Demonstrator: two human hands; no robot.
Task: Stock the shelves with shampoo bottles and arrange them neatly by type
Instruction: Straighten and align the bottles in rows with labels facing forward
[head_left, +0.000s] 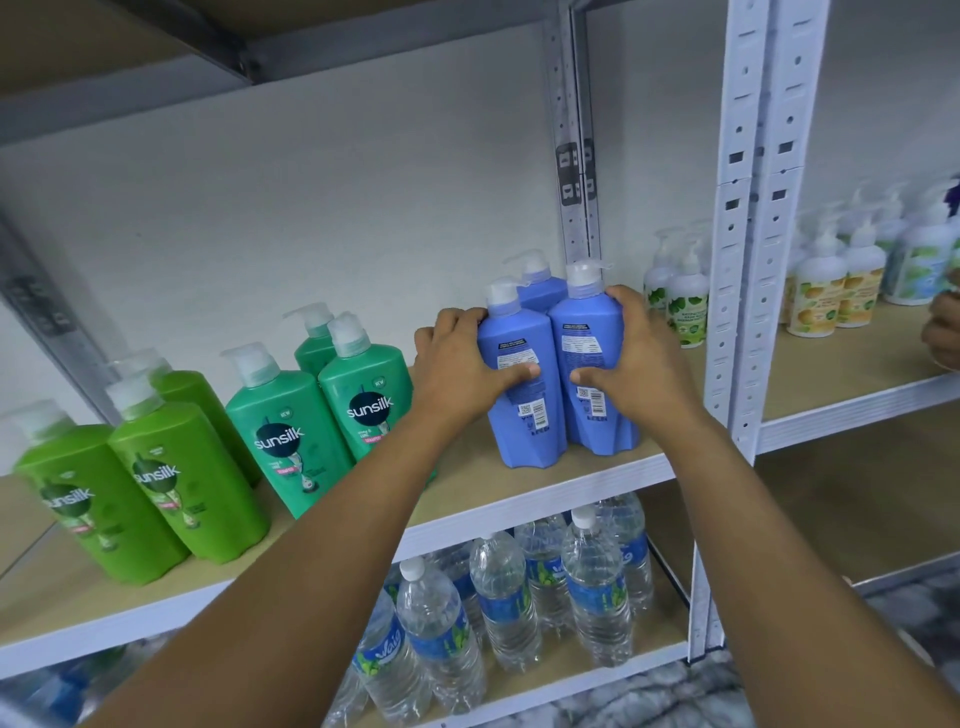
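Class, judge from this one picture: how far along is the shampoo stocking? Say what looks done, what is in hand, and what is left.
Done: light green Sunsilk bottles and teal Sunsilk bottles stand grouped by colour, labels forward. In hand: the left hand and right hand grip the two front blue bottles, a third behind them. Left: their back labels face out, so they probably need turning; the shelf has bare space in front.

It was a shop or stockroom. Slotted metal uprights (737, 218) carried board shelves (519, 499) stocked in rows by kind: blue shampoo bottles (524, 395) stood between the hands (467, 374), green Sunsilk pump bottles (291, 441) to their left, white pump bottles (815, 296) to their right, and bottled water (597, 587) on the shelf below them.
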